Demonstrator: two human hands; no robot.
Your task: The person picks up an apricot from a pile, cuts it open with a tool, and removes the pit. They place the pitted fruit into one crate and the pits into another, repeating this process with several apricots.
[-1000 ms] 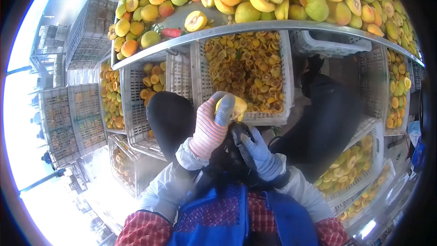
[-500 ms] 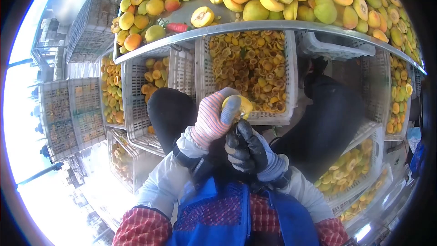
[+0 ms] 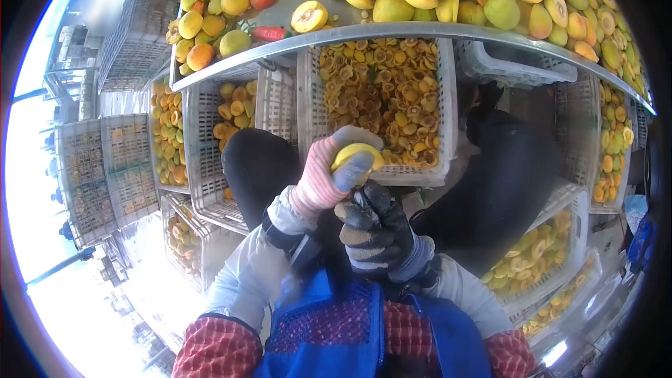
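Observation:
My left hand (image 3: 332, 168), in a pink-and-grey striped glove, is wrapped round a yellow peach piece (image 3: 358, 154). Its thumb lies across the fruit. Just below, my right hand (image 3: 378, 227), in a dark coated glove, is closed with its fingertips near the peach's lower side. A small metal-tipped tool seems to be in it, mostly hidden by the fingers. Beyond both hands stands a white crate (image 3: 448, 112) holding many thin, hollowed fruit scraps (image 3: 381, 98).
A metal-rimmed table (image 3: 392, 30) heaped with halved peaches (image 3: 392, 7) and a red-handled tool (image 3: 269, 33) spans the front. Peach-filled crates stand left (image 3: 199, 161) and right (image 3: 581, 238) of my knees. Stacked crates (image 3: 105, 175) are farther left.
The peach has turned in my left hand, with its rounded side now facing up. My right hand has shifted slightly left, and the metal glint between the hands is now hidden.

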